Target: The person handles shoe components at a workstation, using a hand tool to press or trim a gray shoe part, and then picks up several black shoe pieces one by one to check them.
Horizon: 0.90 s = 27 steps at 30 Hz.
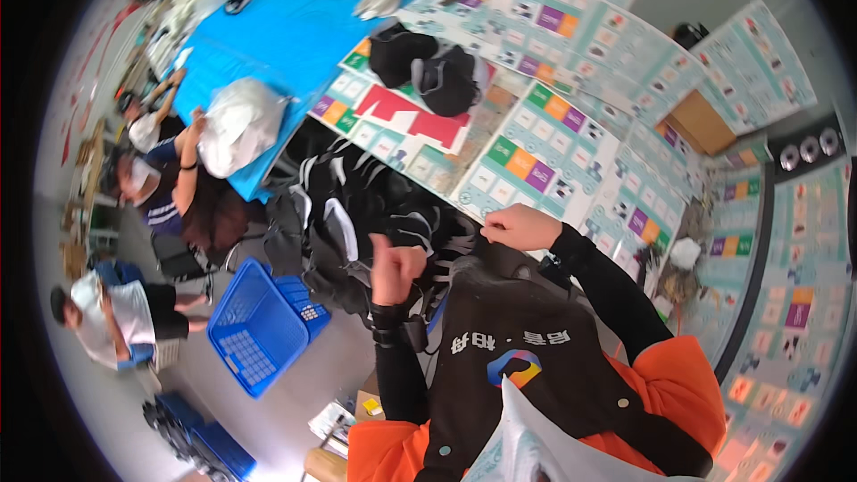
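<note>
My left hand [397,270] is raised over a heap of black cloth pieces with white trim [344,174]. Its thumb points up and the other fingers curl in; whether anything is in them does not show. Beside the front edge of the printed table [428,168], my right hand [525,228] is closed in a pinch, and what it may hold is hidden. Dark cloth lies between and below both hands, against my dark apron [518,321]. Two black rounded cloth bundles with grey trim [448,80] rest on the table, near a red printed sheet [393,107].
A blue plastic basket [259,330] stands on the floor to the left. Beyond is a blue-covered table [277,22] with a white bag [239,125]. Co-workers [161,183] sit along it; another person [116,317] is at far left. Printed boards [598,27] line the back right.
</note>
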Tool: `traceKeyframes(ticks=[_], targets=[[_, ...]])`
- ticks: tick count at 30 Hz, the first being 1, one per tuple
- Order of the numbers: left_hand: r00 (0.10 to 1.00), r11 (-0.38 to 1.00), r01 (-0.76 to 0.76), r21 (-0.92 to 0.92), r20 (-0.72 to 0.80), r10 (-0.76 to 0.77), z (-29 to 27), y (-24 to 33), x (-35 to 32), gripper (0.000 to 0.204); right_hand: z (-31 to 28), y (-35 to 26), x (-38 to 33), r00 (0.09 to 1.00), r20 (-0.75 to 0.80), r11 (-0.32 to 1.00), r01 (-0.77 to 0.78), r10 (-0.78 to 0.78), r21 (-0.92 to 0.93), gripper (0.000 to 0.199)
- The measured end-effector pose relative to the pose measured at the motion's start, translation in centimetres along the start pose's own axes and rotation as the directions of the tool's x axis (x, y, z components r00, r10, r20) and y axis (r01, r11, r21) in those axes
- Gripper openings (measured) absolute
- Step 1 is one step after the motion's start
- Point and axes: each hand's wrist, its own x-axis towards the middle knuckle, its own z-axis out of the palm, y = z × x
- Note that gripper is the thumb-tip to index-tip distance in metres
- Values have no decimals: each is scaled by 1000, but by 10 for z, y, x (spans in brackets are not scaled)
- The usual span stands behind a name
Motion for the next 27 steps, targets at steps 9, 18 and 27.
traceKeyframes(ticks=[9,18,27], targets=[[925,-45,-24,999,40,378,-69,-19,228,53,-1,59,-82,859,-314,914,-375,405,154,27],[976,-721,27,693,138,169,-148,-64,396,9,15,68,-177,584,-449,731,-457,677,507,21],[773,-449,-517,729,623,120,54,51,423,18,-33,53,-151,546,-783,924,-371,298,92,42]])
